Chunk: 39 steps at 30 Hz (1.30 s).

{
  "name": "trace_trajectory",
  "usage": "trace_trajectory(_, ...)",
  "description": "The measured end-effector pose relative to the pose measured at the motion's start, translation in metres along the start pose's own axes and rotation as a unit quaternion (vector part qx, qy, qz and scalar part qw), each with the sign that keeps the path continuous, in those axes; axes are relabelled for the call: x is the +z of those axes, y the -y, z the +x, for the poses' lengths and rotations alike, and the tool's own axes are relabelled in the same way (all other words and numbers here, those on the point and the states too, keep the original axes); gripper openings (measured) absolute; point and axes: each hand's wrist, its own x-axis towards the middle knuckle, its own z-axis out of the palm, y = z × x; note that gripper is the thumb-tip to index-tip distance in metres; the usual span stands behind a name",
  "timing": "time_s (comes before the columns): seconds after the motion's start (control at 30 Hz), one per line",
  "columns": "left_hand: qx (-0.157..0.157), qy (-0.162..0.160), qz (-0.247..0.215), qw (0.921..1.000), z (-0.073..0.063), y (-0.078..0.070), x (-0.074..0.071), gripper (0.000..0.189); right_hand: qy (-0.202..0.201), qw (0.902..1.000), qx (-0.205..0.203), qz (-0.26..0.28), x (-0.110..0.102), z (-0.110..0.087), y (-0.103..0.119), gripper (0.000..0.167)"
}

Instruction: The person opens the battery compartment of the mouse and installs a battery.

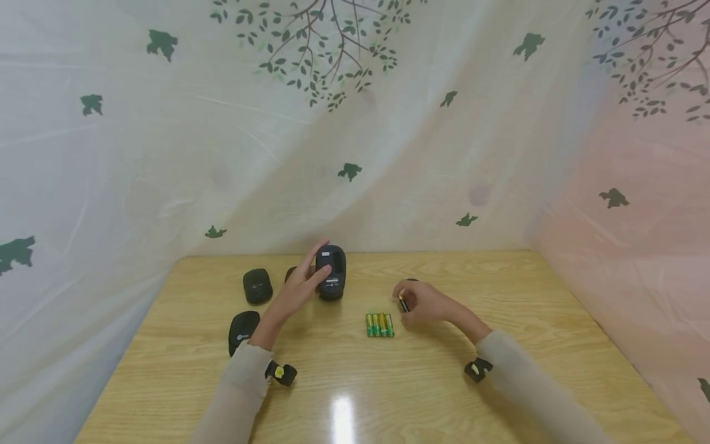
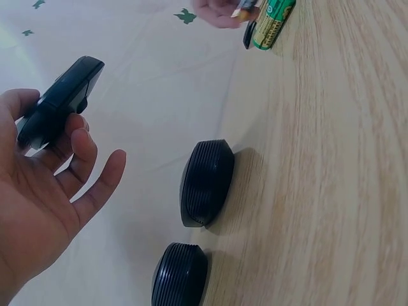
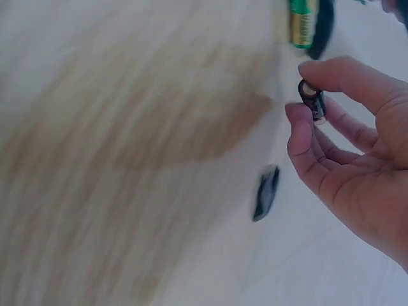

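Observation:
Raised over the back of the table, a black computer mouse (image 1: 336, 271) is gripped by my left hand (image 1: 296, 288), thumb on its underside and fingers along its edge. That underside faces the head camera and shows a dark recess and pale labels. Between thumb and fingertips my right hand (image 1: 429, 304) pinches a small black battery (image 3: 312, 103) with a copper-coloured end. Several green and gold batteries (image 1: 379, 325) lie side by side on the table, between the hands. A small black cover piece (image 3: 266, 194) lies beyond the right hand, mostly hidden by it in the head view.
Two more black mice stand at the left, one further back (image 1: 257, 286) and one nearer (image 1: 243, 330), partly behind my left forearm. Another dark object (image 1: 289, 273) peeks out behind the left hand. Printed cloth (image 1: 266, 185) hangs behind the wooden table (image 1: 388, 388).

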Motion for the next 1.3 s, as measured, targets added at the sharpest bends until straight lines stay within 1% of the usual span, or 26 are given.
trace_trajectory(0.07, 0.0, 0.001, -0.002, 1.0, 0.0, 0.001, 0.0, 0.059, -0.013, 0.9997, -0.011, 0.017, -0.001, 0.004, 0.002, 0.038)
trace_trajectory(0.17, -0.002, -0.001, -0.002, 1.0, 0.0, 0.001, 0.001, 0.058, -0.029, 0.9978, -0.04, 0.045, -0.004, 0.011, 0.007, 0.042)
trace_trajectory(0.3, -0.002, 0.001, -0.001, 1.0, 0.0, 0.001, 0.002, 0.059, -0.034, 0.9936, -0.067, 0.084, -0.007, 0.017, 0.015, 0.044)
trace_trajectory(0.43, 0.001, 0.0, 0.009, 1.0, 0.001, -0.001, 0.004, 0.059, -0.042, 0.9884, -0.068, 0.129, -0.01, 0.022, 0.025, 0.043)
trace_trajectory(0.57, 0.005, -0.001, 0.029, 0.9996, 0.004, -0.002, 0.005, 0.061, -0.065, 0.9813, -0.059, 0.171, -0.013, 0.025, 0.037, 0.04)
trace_trajectory(0.67, 0.003, 0.005, 0.033, 0.9994, 0.007, -0.002, 0.006, 0.061, -0.084, 0.9735, -0.056, 0.206, -0.015, 0.027, 0.045, 0.037)
trace_trajectory(0.8, 0.004, 0.014, 0.023, 0.9996, 0.011, -0.002, 0.008, 0.061, -0.114, 0.9609, -0.057, 0.246, -0.016, 0.03, 0.055, 0.032)
trace_trajectory(0.9, 0.01, 0.014, 0.014, 0.9998, 0.013, -0.003, 0.009, 0.061, -0.142, 0.951, -0.061, 0.268, -0.015, 0.034, 0.061, 0.03)
trace_trajectory(0.97, 0.015, 0.011, 0.011, 0.9998, 0.013, -0.003, 0.01, 0.06, -0.164, 0.9442, -0.068, 0.278, -0.014, 0.036, 0.065, 0.029)
trace_trajectory(1.03, 0.019, 0.007, 0.011, 0.9997, 0.014, -0.004, 0.011, 0.06, -0.186, 0.9351, -0.077, 0.292, -0.012, 0.039, 0.069, 0.03)
trace_trajectory(1.17, 0.029, -0.002, 0.023, 0.9993, 0.013, -0.003, 0.013, 0.06, -0.229, 0.9185, -0.088, 0.31, -0.009, 0.044, 0.076, 0.03)
trace_trajectory(1.3, 0.039, -0.008, 0.033, 0.9987, 0.014, -0.001, 0.015, 0.059, -0.267, 0.9097, -0.082, 0.307, -0.006, 0.047, 0.084, 0.027)
